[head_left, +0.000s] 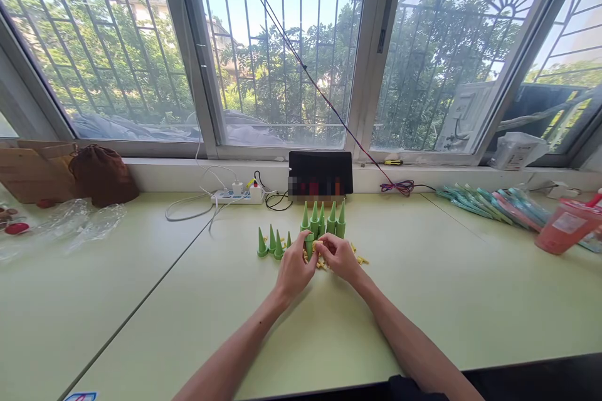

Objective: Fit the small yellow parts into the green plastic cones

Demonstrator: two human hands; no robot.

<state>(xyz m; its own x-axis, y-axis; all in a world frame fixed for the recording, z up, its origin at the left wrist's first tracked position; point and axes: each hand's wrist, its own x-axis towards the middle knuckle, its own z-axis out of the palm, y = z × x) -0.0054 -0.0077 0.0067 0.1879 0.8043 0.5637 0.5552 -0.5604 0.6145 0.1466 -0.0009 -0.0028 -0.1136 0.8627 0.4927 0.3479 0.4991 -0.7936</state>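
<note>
My left hand (297,266) is closed round a green cone (309,245), which it holds point down with the wide end up. Close against it, my right hand (339,255) pinches a small yellow piece (316,244) beside the cone. Several green cones (332,220) stand point up just behind my hands. To the left, a few more green cones (262,243) stand on the table. Small yellow pieces (361,260) lie scattered under and around my hands, partly hidden by them.
A dark-screened tablet (320,169) leans at the window wall, beside a white power strip (237,196) with cables. At left are a brown drawstring bag (104,175) and clear plastic bags (96,222). A red drink cup (568,227) and flat coloured packets (493,205) lie at right.
</note>
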